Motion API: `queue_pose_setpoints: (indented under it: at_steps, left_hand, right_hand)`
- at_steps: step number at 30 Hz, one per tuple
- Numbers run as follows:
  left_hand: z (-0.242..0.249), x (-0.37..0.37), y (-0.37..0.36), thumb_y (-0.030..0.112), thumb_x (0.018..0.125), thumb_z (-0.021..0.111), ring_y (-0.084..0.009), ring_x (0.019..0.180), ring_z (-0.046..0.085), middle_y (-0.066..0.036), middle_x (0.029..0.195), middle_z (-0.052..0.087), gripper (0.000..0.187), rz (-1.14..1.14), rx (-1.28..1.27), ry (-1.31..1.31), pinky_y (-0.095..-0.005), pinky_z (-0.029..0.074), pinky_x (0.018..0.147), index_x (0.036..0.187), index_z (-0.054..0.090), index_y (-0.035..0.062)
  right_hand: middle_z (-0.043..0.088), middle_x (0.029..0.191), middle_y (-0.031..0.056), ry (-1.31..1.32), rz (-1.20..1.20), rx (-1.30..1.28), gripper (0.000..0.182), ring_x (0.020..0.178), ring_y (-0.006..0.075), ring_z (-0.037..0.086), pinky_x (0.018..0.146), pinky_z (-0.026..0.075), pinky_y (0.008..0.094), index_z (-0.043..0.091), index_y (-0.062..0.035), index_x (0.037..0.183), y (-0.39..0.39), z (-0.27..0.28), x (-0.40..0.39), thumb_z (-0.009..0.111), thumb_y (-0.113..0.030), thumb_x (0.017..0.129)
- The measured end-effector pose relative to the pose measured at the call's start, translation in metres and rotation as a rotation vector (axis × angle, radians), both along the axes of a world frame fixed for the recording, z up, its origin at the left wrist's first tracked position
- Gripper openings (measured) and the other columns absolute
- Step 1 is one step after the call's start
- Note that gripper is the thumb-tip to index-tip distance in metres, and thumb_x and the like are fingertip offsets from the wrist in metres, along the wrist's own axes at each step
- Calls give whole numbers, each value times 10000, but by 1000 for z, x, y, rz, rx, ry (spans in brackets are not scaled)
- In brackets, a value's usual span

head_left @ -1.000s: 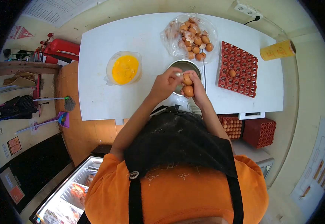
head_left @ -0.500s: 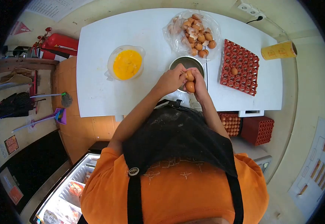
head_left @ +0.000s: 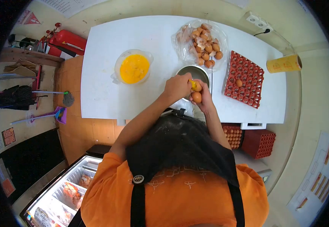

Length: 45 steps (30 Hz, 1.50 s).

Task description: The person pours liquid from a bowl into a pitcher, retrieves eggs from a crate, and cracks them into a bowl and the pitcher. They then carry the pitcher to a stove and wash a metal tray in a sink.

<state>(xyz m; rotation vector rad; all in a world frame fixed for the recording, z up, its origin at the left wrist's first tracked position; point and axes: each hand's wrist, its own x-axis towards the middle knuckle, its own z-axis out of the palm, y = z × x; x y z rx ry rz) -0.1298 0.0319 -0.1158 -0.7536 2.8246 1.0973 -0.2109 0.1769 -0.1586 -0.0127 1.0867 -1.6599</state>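
Note:
Over the round metal bowl point(head_left: 185, 69), a cracked egg point(head_left: 197, 87) is parted, with yellow yolk point(head_left: 193, 84) showing at the opening. My left hand point(head_left: 176, 87) is closed at its left side, gripping the cracked edge; the fingertips are partly hidden. Wrapped around the other side, my right hand point(head_left: 206, 96) also holds a second brown egg point(head_left: 196, 97), which looks whole, lower in the palm. To the left stands a clear plastic jug point(head_left: 116, 75) containing yellow beaten-looking egg point(head_left: 134, 69). Behind the bowl lies a clear plastic bag point(head_left: 179, 41) full of broken eggshells point(head_left: 206, 47).
A red egg tray point(head_left: 244, 62) on the white table point(head_left: 104, 98) holds one egg point(head_left: 239, 83). A yellow roll point(head_left: 284, 64) lies at the right end. Below the table's front edge are a tray of eggs point(head_left: 233, 136) and stacked red trays point(head_left: 261, 143).
The egg between my hands has come apart, and yolk now shows. My left hand has shifted slightly left of it. The whole view has moved a little.

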Motion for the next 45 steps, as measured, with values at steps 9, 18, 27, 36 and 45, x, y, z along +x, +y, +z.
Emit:
queue_pose_setpoints:
  at_steps: [9,18,27,36,45]
  left_hand:
    - [-35,16,-18,104,946,527,-70,582,536,-40,769,672,134,266,990,299,-205,420,523,966,604,-4]
    - [-54,35,0,194,884,563,-222,695,691,-71,759,720,173,192,490,29,-361,531,681,944,647,55]
    - [-68,37,2,165,944,533,-152,643,643,-66,763,711,155,126,485,59,-321,502,613,958,615,33]
    - [-67,37,2,257,846,588,-340,813,677,-135,865,706,188,141,348,63,-465,521,740,888,652,85]
    - [-10,60,-11,204,850,572,-352,777,673,-133,821,700,180,150,113,41,-472,524,717,960,625,71]
  right_hand:
    - [563,855,79,-113,12,-118,384,523,228,566,355,387,289,516,-155,1192,10,12,-19,411,-463,987]
    - [497,871,95,-168,1,-268,420,503,180,488,363,386,271,528,-137,1214,9,54,-38,392,-463,987]
    - [499,840,52,-200,127,-228,437,505,148,475,370,359,241,540,-126,1180,-53,105,-25,413,-491,976]
    - [636,820,63,1047,780,33,330,640,197,637,529,492,310,583,-146,1092,-206,116,27,545,-434,935]
    - [700,893,121,1920,830,-66,310,860,327,669,764,532,457,624,-182,1099,-241,108,29,593,-354,842]
